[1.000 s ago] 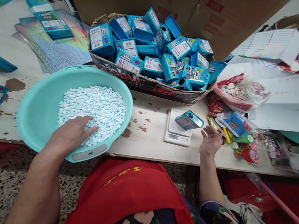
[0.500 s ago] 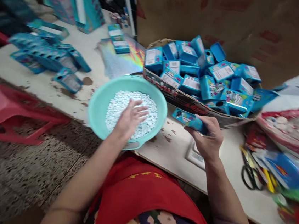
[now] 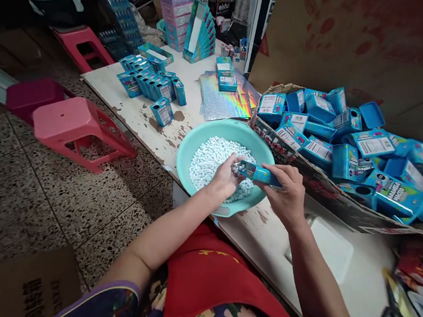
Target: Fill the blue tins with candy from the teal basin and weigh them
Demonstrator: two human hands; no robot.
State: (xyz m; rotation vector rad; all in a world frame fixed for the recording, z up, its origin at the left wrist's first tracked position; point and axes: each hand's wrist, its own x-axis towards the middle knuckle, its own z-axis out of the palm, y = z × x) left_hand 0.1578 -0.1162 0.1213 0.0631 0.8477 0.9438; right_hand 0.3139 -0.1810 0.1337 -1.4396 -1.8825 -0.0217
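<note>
A turquoise basin [image 3: 186, 151] on the table holds a heap of small white candies [image 3: 211, 158]. Over its right side, my right hand [image 3: 286, 191] grips a small blue candy box [image 3: 260, 174], tilted so one end points left. Against that end my left hand [image 3: 225, 178] is cupped, its fingers curled around some of the candies. How many candies lie in the palm is hidden by the fingers and the box.
A cardboard carton [image 3: 290, 157] full of blue boxes stands to the right. Filled-looking rows of blue boxes [image 3: 151, 84] are at the far left of the table, near a shiny holographic sheet [image 3: 215, 100]. A white scale-like device [image 3: 330, 247] and pink stools [image 3: 67, 118] are nearby.
My left hand has gone from lying spread over the candies to cupping some at the box's end. My right hand has brought the box over the basin. The view has shifted.
</note>
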